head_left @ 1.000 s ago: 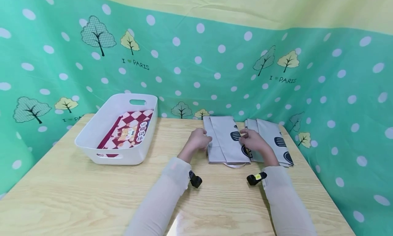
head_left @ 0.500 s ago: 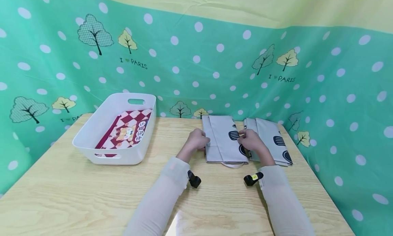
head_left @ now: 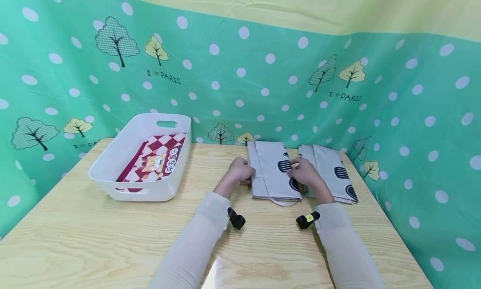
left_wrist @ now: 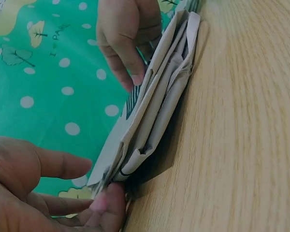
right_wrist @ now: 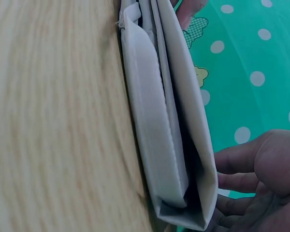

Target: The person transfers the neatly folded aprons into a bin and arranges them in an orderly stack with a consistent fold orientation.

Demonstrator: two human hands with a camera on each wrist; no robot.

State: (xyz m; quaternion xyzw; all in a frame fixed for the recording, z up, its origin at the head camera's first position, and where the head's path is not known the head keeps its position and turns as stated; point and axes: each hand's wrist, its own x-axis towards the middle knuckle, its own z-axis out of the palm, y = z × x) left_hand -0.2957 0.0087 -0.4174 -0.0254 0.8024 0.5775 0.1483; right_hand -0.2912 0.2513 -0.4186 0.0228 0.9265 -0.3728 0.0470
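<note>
A folded grey cloth (head_left: 271, 168) with dark spatula-like prints and a thin white strap (head_left: 283, 202) at its near edge lies at the back right of the table. My left hand (head_left: 239, 172) grips its left edge; in the left wrist view the thumb of the left hand (left_wrist: 43, 186) is above that edge and the fingertips tuck beneath. Opposite, my right hand (head_left: 305, 172) pinches the right edge, thumb on top. The right wrist view shows the layered folds of the cloth (right_wrist: 154, 111) end-on, with my right hand (right_wrist: 266, 179) beside them.
A second folded grey cloth (head_left: 330, 172) with matching prints lies close on the right, partly behind my right hand. At the left stands a white plastic basket (head_left: 139, 191), holding a red-and-white checkered folded item (head_left: 154, 159). Green dotted curtain (head_left: 240, 88) encloses the table (head_left: 112, 239).
Both hands and the gripped grey cloth shift slightly left, widening the gap to the second cloth. The basket stays in place; the head view also shifts a little.
</note>
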